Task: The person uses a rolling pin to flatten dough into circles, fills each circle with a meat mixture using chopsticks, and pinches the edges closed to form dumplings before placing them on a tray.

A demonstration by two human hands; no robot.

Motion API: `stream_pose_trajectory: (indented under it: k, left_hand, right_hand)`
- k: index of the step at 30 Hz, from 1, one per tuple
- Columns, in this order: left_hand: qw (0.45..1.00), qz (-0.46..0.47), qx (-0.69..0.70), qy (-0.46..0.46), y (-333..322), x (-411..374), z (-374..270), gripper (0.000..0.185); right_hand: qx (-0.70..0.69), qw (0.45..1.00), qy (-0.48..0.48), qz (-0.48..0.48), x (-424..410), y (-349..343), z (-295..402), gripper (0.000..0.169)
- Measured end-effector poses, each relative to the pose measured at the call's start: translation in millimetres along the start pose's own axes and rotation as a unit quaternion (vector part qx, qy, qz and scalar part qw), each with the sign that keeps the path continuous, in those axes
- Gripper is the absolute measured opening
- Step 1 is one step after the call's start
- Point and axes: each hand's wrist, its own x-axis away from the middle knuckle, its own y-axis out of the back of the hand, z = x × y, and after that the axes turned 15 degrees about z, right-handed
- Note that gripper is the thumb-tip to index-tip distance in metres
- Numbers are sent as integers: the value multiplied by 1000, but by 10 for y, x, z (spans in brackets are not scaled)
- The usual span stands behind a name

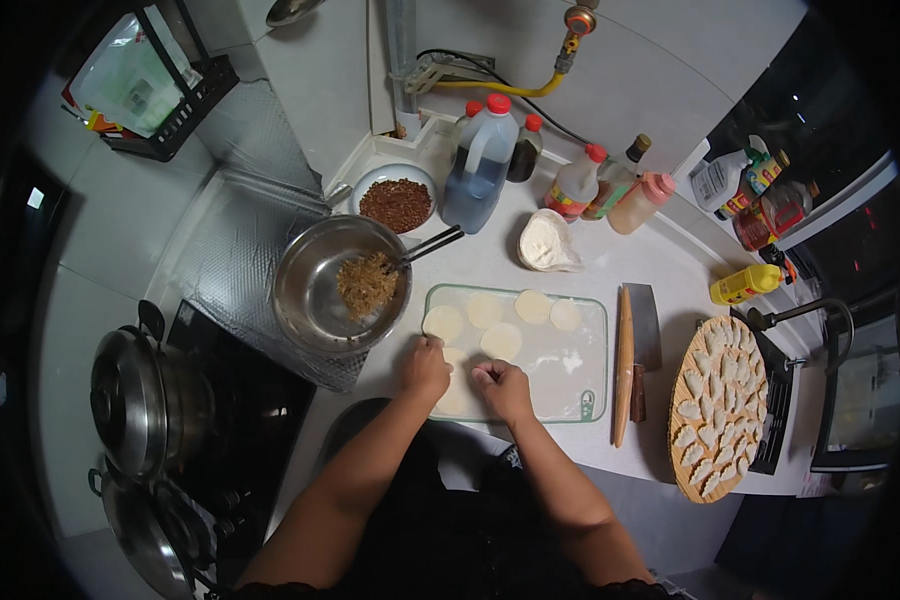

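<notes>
My left hand (425, 370) is curled at the left edge of a green-rimmed cutting board (540, 390), close to a round dough wrapper (443, 322). My right hand (505, 388) hovers over or rests on the board with fingertips bent together; whether either hand pinches something is hidden. Between them lies a pale dough wrapper (454, 390), partly covered by my left hand. Just above my right hand is another wrapper (501, 342), and more wrappers (532, 307) lie along the board's far side. Loose flour (571, 363) dusts its right half.
Left of the board stands a steel bowl (307, 300) with minced filling (367, 285) and black chopsticks (435, 243). A rolling pin (625, 367) and cleaver (645, 322) lie to the right, before a round tray (679, 420) of dumplings. Behind are a flour bowl (546, 241) and several bottles (480, 172).
</notes>
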Motion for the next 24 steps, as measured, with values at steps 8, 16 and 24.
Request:
stream_pose_trajectory:
  k: [8,16,24]
  left_hand:
    - [994,98,35,18,160,-243,83,16]
    - [962,-94,76,-246,203,10,68,13]
    - [871,-74,431,-223,448,436,5,29]
  right_hand:
    - [21,998,-48,-26,-28,-53,-107,18]
    - [-89,993,73,-17,-182,-42,-78,42]
    - [-247,931,108,244,-301,202,401,26]
